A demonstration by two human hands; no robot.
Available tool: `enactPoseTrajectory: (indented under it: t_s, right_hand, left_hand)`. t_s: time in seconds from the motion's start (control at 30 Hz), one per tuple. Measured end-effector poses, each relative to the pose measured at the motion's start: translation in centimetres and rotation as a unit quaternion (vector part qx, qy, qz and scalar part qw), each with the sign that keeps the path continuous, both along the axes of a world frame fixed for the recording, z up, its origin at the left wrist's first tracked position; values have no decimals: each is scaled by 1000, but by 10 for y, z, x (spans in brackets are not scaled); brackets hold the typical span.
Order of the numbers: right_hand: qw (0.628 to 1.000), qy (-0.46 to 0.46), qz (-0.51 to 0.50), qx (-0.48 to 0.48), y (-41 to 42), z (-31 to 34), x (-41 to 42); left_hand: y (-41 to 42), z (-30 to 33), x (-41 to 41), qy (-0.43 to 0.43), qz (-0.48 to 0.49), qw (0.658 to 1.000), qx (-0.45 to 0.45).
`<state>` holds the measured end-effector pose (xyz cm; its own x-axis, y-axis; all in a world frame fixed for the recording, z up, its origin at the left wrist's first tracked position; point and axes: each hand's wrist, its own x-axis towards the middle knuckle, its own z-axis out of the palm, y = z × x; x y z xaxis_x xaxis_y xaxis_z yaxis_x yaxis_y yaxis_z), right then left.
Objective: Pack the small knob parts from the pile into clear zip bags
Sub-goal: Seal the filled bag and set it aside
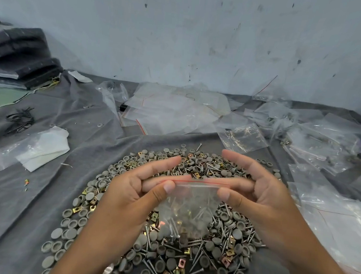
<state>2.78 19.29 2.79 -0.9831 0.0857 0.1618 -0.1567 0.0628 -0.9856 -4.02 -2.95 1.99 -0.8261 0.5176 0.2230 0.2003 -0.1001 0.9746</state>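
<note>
Both hands hold one bag [187, 205] up over the pile [220, 245], its red zip line running level from left to right between them. The left hand [140, 190] pinches the left end of that line between thumb and fingers, the right hand [255, 193] pinches the right end, index fingers raised free. The bag hangs below the fingers, knobs and nails sagging at its bottom. Sealing probably means sliding the pinch along the zip; both hands are equally near
</note>
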Motion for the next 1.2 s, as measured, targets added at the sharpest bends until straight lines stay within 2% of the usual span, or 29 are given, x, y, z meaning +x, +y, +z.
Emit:
enactPoseTrajectory:
  t_s: [0.1,0.27,0.4,0.5,0.77,1.03,1.2]
  right_hand:
    - [998,24,-56,18,-2,-3,-2]
    - [995,47,-87,-16,-5,-5,-3]
    - [992,56,-102,-37,-6,-5,-4]
    - [990,64,-113,-56,-4,-4,-3]
    - [986,96,-112,-84,-4,-5,-4]
    - [985,111,-101,-91,-4,-5,-2]
    - [988,106,-90,-65,-5,-6,-3]
  left_hand:
    - [-2,1,0,1,9,1000,10]
    - [3,1,1,-14,39,998,46]
    - [5,-3,-2,-32,121,989,75]
    - [-1,-5,-6,-19,172,983,63]
    - [3,-8,-6,-33,113,991,61]
    - [4,-8,-5,-6,126,992,22]
    - [2,-10,-4,55,131,990,-3]
